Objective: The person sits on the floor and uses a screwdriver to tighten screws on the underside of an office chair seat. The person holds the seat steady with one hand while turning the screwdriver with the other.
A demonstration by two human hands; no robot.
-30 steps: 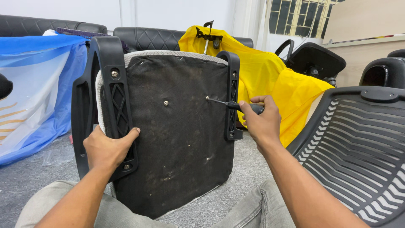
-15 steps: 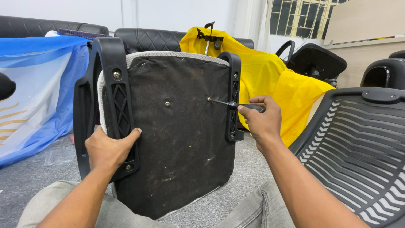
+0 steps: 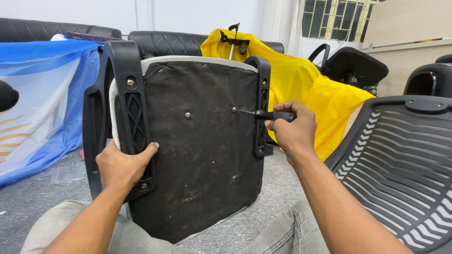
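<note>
- The seat stands on edge between the person's knees, its dark fabric underside facing the camera, with a black armrest bracket down each side.
- The left hand is closed around the lower part of the left bracket — thumb lying across its front, fingers hidden behind.
- The right hand is wrapped around the black handle of a screwdriver, held level.
- The screwdriver tip touches a screw in the fabric, just left of the right bracket.
- Another screw sits near the middle of the underside — untouched.
- A slatted black chair back lies to the right.
- Yellow sheeting lies behind the seat, blue sheeting to the left.
</note>
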